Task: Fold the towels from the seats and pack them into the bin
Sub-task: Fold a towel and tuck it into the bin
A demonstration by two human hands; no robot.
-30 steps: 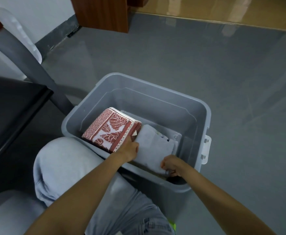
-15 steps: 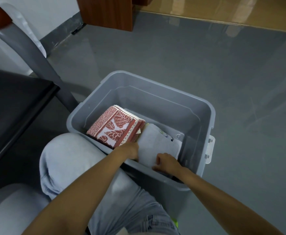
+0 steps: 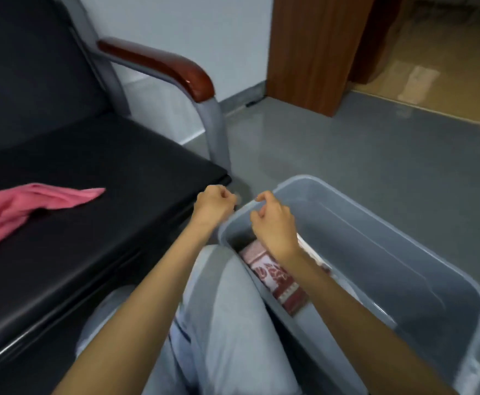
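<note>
Left of the bin (image 3: 390, 252), the black seat (image 3: 96, 172) is carrying one unfolded pink towel (image 3: 19, 206), so by my judgement part of the job is remaining. The towel is lying crumpled, its long axis running toward the bin and its pointed corner nearest it. A folded red-patterned towel (image 3: 276, 280) is sitting inside the bin's near-left corner. The left hand (image 3: 213, 205), just outside the bin's left rim, is curling its fingers on nothing. The right hand (image 3: 273, 223), over that rim, is hanging loosely bent and empty.
</note>
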